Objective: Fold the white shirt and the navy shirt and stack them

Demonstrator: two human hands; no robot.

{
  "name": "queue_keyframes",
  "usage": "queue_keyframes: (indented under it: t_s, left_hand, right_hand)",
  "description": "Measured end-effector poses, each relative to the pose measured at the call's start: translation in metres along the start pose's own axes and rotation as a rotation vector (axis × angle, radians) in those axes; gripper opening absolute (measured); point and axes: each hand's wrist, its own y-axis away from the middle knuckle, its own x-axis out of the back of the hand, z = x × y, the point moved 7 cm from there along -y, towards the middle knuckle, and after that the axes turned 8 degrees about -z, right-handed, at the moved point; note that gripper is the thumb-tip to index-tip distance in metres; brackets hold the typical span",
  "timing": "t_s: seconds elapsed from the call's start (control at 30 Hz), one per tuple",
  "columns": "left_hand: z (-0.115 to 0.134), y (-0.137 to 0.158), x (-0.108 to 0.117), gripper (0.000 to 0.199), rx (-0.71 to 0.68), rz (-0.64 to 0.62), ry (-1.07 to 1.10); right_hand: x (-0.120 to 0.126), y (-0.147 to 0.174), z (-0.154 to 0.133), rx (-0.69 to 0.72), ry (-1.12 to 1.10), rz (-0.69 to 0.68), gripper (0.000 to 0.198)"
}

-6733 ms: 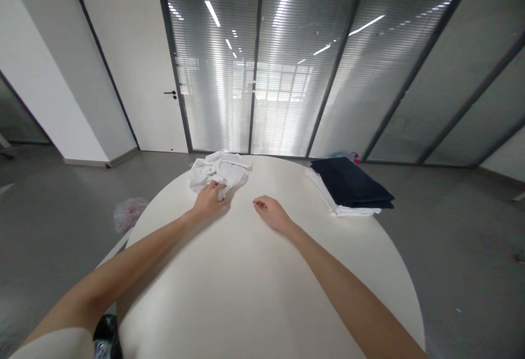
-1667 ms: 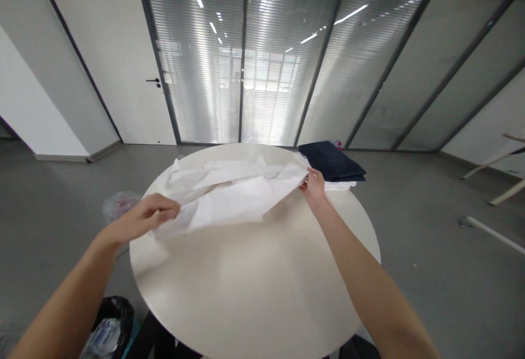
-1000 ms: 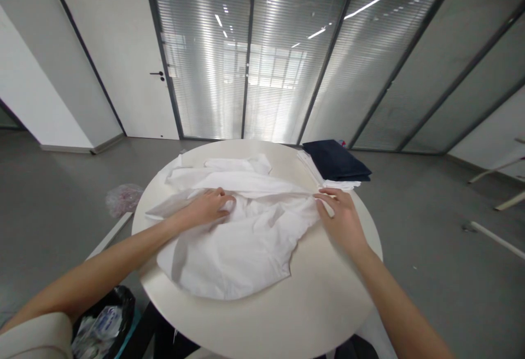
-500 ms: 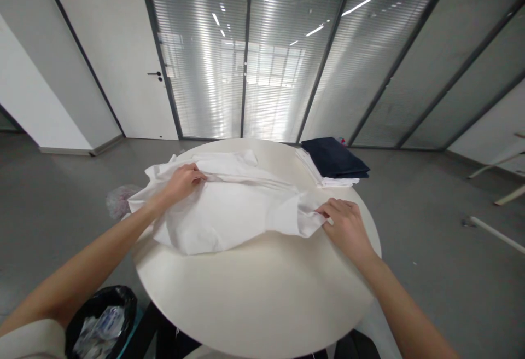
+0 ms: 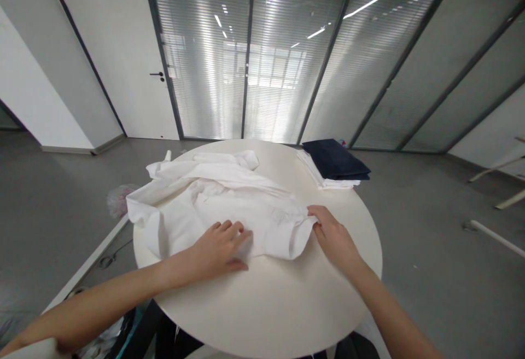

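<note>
A white shirt (image 5: 246, 200) lies rumpled across the far half of a round white table (image 5: 279, 304), its folds running left to right. At the shirt's near edge, my left hand (image 5: 225, 247) rests with fingers spread and slightly bent, touching the cloth and holding nothing that I can see. My right hand (image 5: 334, 233) pinches the right end of the shirt between thumb and fingers, where a folded band of cloth stands up a little.
A folded dark blue garment (image 5: 336, 159) sits on folded white cloth (image 5: 314, 170) at the table's back right. Left on the floor is a clear plastic bag (image 5: 120, 200). A bin (image 5: 110, 342) is partly hidden under my left arm. Beyond stand glass partitions (image 5: 274, 91).
My left hand has let go of the shirt's far fold and come down right to its near edge. My right hand has shifted slightly left with the shirt's end. The upper layer lies looser.
</note>
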Motion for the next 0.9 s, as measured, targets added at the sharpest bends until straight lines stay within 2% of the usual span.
queue_keyframes:
  t_s: [0.07,0.13,0.2,0.23,0.27,0.33,0.47,0.5,0.57,0.6,0.7,0.83,0.9]
  left_hand:
    - [-0.007,0.001,-0.005,0.041,0.062,-0.012,-0.024]
    - [-0.015,0.001,-0.003,0.027,0.051,-0.021,-0.017]
    - [-0.022,-0.001,0.009,0.026,-0.005,-0.005,0.002]
    - [-0.028,-0.004,0.018,0.027,-0.017,0.022,0.002]
    - [-0.036,-0.010,0.029,0.029,-0.007,0.056,-0.009]
    - [-0.060,-0.027,0.050,0.030,0.063,0.124,-0.062]
    - [-0.114,-0.081,0.068,0.052,0.162,0.196,-0.186]
    - [-0.126,-0.094,0.066,0.053,0.157,0.186,-0.197]
    - [-0.146,-0.117,0.058,0.046,0.144,0.125,-0.166]
    - [-0.155,-0.125,0.054,0.040,0.142,0.091,-0.132]
    - [-0.176,-0.133,0.053,0.032,0.176,0.069,-0.013]
    - [-0.194,-0.115,0.078,0.022,0.239,0.133,0.040]
    - [-0.201,-0.102,0.096,0.028,0.240,0.135,0.073]
  right_hand:
    - [0.007,0.004,0.009,-0.137,-0.021,0.117,0.023]
    - [0.011,0.012,0.016,-0.307,0.029,0.152,0.027]
    - [0.008,0.021,0.015,-0.412,0.115,0.048,0.036]
    - [0.004,0.025,0.011,-0.418,0.143,-0.031,0.041]
    - [-0.001,0.030,0.003,-0.394,0.150,-0.100,0.046]
    - [-0.009,0.041,-0.021,-0.259,0.099,-0.160,0.048]
    - [-0.023,0.063,-0.089,0.199,-0.004,-0.126,0.026]
    - [-0.029,0.068,-0.102,0.279,0.009,-0.122,0.029]
    - [-0.038,0.072,-0.116,0.322,0.058,-0.104,0.038]
    - [-0.042,0.071,-0.117,0.292,0.085,-0.092,0.035]
    - [-0.046,0.057,-0.105,0.153,0.127,-0.127,0.007]
    - [-0.036,0.022,-0.059,-0.033,0.069,-0.266,0.014]
    - [-0.025,0.001,-0.024,-0.160,0.088,-0.271,0.012]
